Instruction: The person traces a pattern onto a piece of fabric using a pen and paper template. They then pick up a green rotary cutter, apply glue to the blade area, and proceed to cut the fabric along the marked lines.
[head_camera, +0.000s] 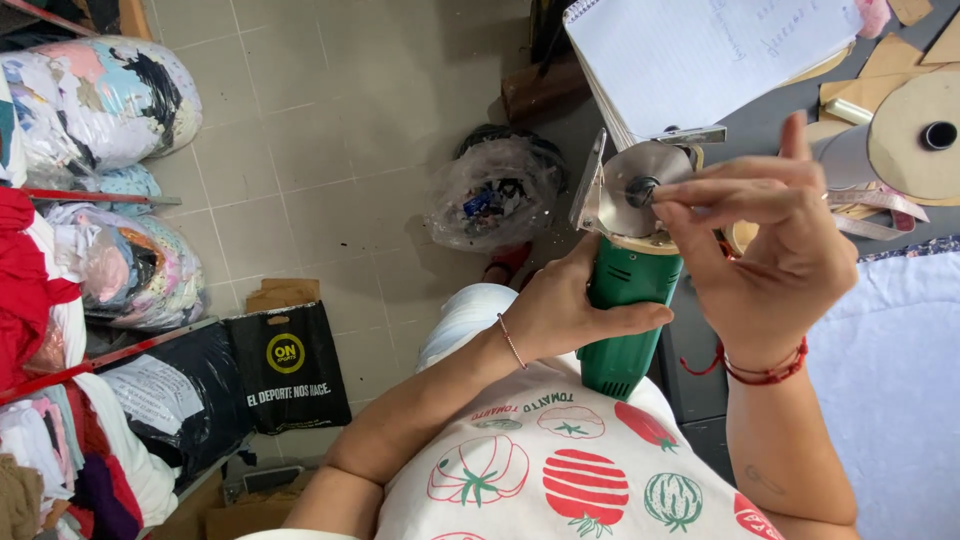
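Note:
My left hand (565, 310) grips the green body of a hand-held rotary fabric cutter (625, 315), held upright in front of my chest. Its round steel blade (630, 185) faces up, with a metal guard on its left side. My right hand (770, 255) reaches in from the right, and its thumb and forefinger pinch the small dark nut at the blade's hub (645, 190). The other fingers of that hand are spread. Each wrist wears a red string bracelet.
A spiral notepad (700, 50) lies on the grey table (770, 120) with cardboard pieces, a large tape roll (915, 135) and pale blue fabric (890, 350). On the tiled floor (330, 150) are a clear bag of scraps (490, 195), a black bag (285, 365) and stuffed fabric bags at left.

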